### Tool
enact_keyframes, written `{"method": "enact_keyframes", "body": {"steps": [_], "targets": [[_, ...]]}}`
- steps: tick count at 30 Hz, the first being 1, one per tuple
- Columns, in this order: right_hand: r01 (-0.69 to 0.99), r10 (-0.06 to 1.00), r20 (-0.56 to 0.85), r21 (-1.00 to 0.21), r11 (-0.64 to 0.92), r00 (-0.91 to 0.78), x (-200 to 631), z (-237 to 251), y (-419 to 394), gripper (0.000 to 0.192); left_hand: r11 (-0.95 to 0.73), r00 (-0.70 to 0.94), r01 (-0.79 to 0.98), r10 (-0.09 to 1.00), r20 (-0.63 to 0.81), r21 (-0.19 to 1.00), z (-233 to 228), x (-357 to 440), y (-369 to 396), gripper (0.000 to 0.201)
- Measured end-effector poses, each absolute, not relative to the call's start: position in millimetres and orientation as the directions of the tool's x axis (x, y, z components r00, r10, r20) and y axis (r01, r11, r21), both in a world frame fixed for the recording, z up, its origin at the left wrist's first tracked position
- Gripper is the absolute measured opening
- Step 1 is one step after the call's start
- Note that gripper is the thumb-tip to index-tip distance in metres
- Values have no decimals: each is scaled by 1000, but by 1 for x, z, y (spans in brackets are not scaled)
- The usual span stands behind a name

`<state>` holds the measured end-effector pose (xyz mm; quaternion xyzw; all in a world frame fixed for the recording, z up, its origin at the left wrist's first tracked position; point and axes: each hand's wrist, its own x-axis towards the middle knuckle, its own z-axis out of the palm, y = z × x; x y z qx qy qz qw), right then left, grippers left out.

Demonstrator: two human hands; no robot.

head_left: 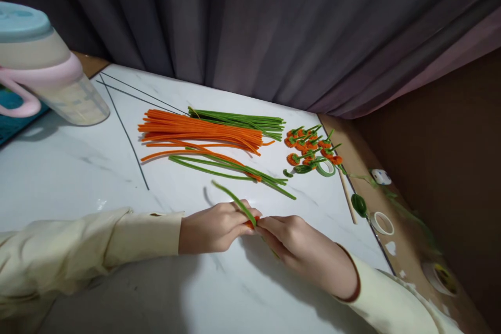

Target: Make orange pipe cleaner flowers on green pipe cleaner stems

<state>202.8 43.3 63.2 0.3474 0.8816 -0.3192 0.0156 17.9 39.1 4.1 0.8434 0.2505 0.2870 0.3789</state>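
Observation:
My left hand (219, 225) is closed around a small orange pipe-cleaner piece (251, 223), mostly hidden by the fingers. A green pipe cleaner (234, 196) rises from that piece and bends up to the left. My right hand (287, 240) pinches the green pipe cleaner where it meets the orange piece, and the two hands touch or nearly touch there. Beyond them lie loose green pipe cleaners (211, 170), an orange bundle (199, 129) and a green bundle (250, 120). Several small orange and green pipe-cleaner pieces (309, 141) are grouped at the right.
A large cup (74, 88) with a blue lid and pink handle stands at the left. Thin dark wires (125, 133) lie beside the bundles. Green tape (325, 167), a wooden stick (347, 195) and a white tape roll (382, 223) are rightward. A curtain (242, 26) hangs behind.

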Motion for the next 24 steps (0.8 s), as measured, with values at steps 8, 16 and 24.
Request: {"method": "enact_keyframes", "body": {"steps": [8,16,24], "targets": [[564,705,-517,-802,-199,-485,199,65,38,31,-619,707,260,645,291,741,-2,16,35,21],[475,804,-398,-864,-166,-443,205,49,36,35,-426,663,212,724,190,880,6,16,39,23],[403,493,469,-284,870,-733,225,45,43,25,331,747,-59,641,-178,942,16,18,46,25]]}}
